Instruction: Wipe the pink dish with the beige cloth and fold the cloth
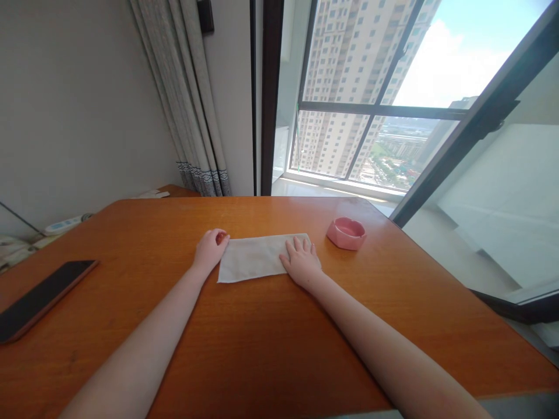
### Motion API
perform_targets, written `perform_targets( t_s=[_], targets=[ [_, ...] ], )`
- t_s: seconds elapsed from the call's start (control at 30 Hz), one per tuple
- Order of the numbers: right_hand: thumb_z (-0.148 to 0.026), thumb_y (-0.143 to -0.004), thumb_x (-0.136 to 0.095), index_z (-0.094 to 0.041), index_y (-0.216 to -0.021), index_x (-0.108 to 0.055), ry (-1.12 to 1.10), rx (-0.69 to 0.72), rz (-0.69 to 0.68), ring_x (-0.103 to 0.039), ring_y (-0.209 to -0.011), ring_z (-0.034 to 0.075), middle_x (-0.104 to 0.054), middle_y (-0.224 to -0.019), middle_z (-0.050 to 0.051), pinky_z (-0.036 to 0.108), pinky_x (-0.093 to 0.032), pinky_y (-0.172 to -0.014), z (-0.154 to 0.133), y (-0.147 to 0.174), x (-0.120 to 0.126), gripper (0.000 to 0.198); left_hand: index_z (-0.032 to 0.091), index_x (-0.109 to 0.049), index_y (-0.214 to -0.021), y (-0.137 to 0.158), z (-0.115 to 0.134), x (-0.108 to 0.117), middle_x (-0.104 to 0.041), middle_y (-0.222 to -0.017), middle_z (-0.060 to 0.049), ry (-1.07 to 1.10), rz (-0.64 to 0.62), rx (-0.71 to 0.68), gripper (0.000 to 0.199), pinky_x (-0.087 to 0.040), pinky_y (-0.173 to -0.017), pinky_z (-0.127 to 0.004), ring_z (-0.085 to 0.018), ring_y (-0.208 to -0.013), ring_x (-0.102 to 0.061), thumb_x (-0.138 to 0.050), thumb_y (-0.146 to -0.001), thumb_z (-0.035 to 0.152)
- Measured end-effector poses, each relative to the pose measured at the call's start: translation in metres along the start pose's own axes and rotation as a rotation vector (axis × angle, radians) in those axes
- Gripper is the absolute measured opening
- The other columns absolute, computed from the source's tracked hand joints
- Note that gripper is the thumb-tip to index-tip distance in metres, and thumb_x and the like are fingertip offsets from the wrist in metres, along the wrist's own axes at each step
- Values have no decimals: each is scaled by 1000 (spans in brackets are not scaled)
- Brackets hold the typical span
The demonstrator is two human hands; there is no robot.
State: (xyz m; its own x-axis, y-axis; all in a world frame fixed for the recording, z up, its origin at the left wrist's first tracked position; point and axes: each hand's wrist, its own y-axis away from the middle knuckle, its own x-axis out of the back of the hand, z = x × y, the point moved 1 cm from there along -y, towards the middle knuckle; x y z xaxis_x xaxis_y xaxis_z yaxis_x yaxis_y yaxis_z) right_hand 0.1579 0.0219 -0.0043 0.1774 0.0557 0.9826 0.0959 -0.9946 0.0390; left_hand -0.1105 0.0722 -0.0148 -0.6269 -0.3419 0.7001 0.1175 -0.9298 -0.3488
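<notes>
A white cloth [253,259], rectangular and fairly flat, lies on the wooden table [244,349] in front of me. My left hand [210,250] is at its left edge, fingers curled in a pinch with the tips at the far left corner of the cloth. Spread on the right end of the cloth is my right hand [301,262], palm down with the fingers apart. Just right of that hand, apart from the cloth, stands a pink faceted ashtray [347,234] with notches in its rim.
A dark tablet or large phone [41,299] lies at the table's left side. Behind it, past the edge, is a white remote-like object [65,224]. A grey curtain [183,99] hangs beyond the far edge, and a glass door [493,192] stands to the right.
</notes>
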Motion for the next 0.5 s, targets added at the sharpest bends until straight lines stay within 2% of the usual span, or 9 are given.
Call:
perform_targets(
  t_s=[0.13,0.2,0.37,0.43,0.5],
  targets=[
    [-50,-91,-30,-16,-141,-33,-8,13,8,-14,-137,38,-23,-150,14,54,-9,-108,0,1,0,61,22,-65,-80,1,6,-1,-67,-87,-7,-64,-167,-126,26,-42,-74,-33,-23,-84,-59,-51,-76,43],
    [-50,-91,-31,-17,-141,-34,-15,17,12,-15,-137,38,-25,-150,14,54,-9,-108,0,1,1,60,21,-64,-75,-1,7,1,-68,-82,-6,-5,-170,-135,29,-41,-70,-31,-22,-79,-59,-48,-79,45],
    [-49,-92,-30,-20,-139,-37,-37,74,32,-16,-137,37,-27,-150,10,55,-9,-108,0,1,-2,56,18,-62,-66,-7,-3,8,-64,-66,-5,161,-168,69,41,-39,-59,-29,-20,-64,-57,-45,-79,54],
    [-49,-92,-30,-20,-139,-36,-43,88,31,-16,-137,37,-26,-150,9,56,-10,-108,0,1,-3,56,18,-62,-68,-7,-6,12,-65,-67,-6,67,-154,115,37,-40,-60,-29,-21,-65,-58,-48,-78,51],
    [-49,-92,-30,-19,-139,-36,-43,87,31,-16,-137,37,-26,-150,9,56,-10,-108,-1,1,-5,56,19,-64,-75,-4,-2,15,-66,-74,-8,-131,-95,72,30,-42,-66,-32,-24,-72,-59,-50,-78,45]
  ],
)
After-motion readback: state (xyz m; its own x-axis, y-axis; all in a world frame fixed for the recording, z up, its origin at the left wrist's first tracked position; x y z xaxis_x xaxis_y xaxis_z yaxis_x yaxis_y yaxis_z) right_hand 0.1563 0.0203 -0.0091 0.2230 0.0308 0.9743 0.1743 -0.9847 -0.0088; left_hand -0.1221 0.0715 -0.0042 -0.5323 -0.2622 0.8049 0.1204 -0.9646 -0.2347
